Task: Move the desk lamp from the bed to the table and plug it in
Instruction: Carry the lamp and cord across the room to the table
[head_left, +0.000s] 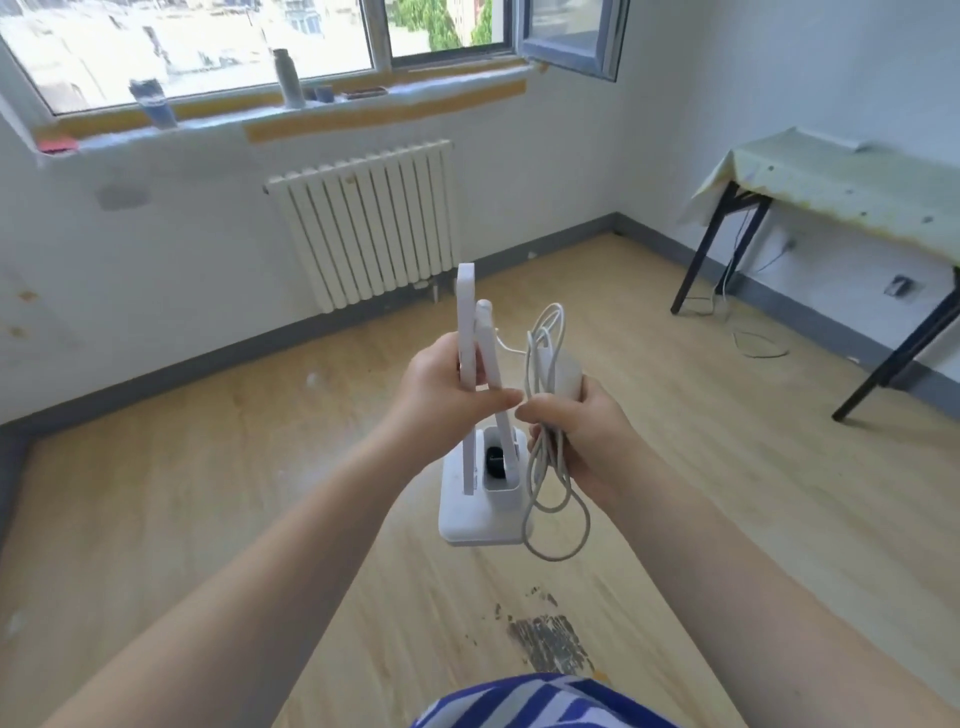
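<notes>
Head view: our left hand is wrapped round the folded arm of the desk lamp, held upright in mid-air over the floor, base hanging below; our right hand is closed on the coiled cord and its adapter. The table is far right; a wall socket sits under it, we think. Next: carry right, keep the base level, keep the low cord loop clear of the table legs; set the base down first, then free the cord.
</notes>
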